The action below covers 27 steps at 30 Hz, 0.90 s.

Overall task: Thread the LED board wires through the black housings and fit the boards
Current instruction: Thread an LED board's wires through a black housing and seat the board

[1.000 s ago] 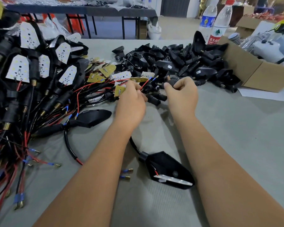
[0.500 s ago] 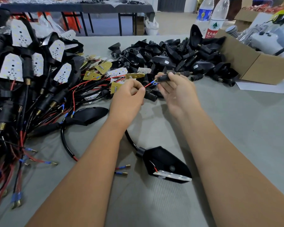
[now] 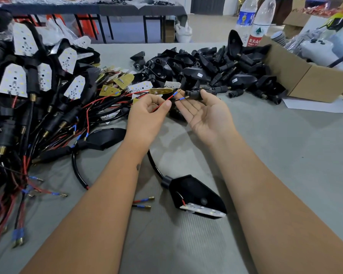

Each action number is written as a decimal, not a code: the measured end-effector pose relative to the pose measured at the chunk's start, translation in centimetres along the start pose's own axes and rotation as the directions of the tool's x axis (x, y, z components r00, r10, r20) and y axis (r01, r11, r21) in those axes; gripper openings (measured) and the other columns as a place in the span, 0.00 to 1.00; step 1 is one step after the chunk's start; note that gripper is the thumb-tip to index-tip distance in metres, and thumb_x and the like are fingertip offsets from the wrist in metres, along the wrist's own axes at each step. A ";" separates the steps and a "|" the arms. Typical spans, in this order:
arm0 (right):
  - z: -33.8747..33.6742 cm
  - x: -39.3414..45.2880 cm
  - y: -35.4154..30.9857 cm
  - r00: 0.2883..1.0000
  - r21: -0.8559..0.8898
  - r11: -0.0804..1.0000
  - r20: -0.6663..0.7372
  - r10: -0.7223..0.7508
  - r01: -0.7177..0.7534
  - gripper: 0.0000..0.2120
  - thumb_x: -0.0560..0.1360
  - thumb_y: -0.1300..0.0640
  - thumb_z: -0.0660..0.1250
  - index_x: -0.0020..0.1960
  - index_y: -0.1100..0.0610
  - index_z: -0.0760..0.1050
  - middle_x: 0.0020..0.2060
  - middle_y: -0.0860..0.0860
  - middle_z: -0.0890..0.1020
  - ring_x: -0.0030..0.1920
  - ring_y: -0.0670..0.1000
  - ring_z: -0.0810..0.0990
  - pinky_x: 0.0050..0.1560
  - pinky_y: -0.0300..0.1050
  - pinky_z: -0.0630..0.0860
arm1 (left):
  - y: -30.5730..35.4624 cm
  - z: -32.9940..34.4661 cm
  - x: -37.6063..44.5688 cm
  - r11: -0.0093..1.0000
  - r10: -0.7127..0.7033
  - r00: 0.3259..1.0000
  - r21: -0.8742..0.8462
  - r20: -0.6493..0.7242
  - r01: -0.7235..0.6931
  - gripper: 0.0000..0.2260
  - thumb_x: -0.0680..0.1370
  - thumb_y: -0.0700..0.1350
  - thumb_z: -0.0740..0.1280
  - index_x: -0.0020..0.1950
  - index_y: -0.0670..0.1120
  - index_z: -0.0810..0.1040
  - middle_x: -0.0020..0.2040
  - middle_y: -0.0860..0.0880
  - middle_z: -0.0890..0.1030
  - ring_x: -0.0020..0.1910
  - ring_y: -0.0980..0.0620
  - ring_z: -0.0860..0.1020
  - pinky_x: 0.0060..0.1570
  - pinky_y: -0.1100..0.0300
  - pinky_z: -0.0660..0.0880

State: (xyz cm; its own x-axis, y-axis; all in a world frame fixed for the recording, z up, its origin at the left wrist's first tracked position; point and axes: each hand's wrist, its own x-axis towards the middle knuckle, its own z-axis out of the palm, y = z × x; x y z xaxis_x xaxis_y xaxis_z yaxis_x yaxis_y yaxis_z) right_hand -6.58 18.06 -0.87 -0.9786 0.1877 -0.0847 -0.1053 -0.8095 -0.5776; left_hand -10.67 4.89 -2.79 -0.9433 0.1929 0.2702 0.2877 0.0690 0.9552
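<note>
My left hand pinches a red and a black wire with blue sleeves and brass tips. My right hand lies palm up, and its fingertips and thumb hold a small black housing stem right beside the wire tips. A loose LED board, yellow side up, lies just behind the wires. A fitted black housing with its white LED board rests on the grey table between my forearms. Another assembled housing lies to the left.
Finished housings with white boards and tangled wires are heaped on the left. A pile of empty black housings sits at the back centre. A cardboard box and two water bottles stand at the back right.
My right hand turned palm up and lifted the black stem out of the pile. My left hand raised the wires so their tips point at the stem.
</note>
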 end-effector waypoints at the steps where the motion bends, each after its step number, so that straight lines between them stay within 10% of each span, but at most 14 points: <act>1: 0.0 0.0 0.0 1.000 -0.021 1.000 0.003 0.004 -0.003 0.16 0.83 0.59 0.53 0.50 0.70 0.74 0.44 0.64 0.82 0.46 0.57 0.85 0.47 0.49 0.82 | -0.1 0.0 0.0 1.000 0.002 1.000 -0.003 -0.001 -0.002 0.08 0.78 0.43 0.69 0.40 0.50 0.75 0.36 0.51 0.78 0.36 0.55 0.73 0.44 0.57 0.72; 27: 0.3 0.1 0.1 0.999 -0.155 0.987 0.039 -0.034 0.040 0.05 0.81 0.63 0.58 0.56 0.62 0.69 0.50 0.65 0.81 0.46 0.59 0.83 0.47 0.50 0.83 | 0.5 -0.3 -0.2 0.998 0.004 0.998 -0.058 -0.069 -0.008 0.07 0.79 0.41 0.66 0.41 0.48 0.73 0.29 0.54 0.76 0.31 0.57 0.72 0.36 0.64 0.71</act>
State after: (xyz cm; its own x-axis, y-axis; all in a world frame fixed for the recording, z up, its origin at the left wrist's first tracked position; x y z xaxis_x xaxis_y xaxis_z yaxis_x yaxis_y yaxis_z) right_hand -6.75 17.83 -0.75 -0.9806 0.1933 -0.0329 -0.1156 -0.7053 -0.6994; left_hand -10.41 4.62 -2.31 -0.9513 0.1249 0.2818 0.2853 0.0106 0.9584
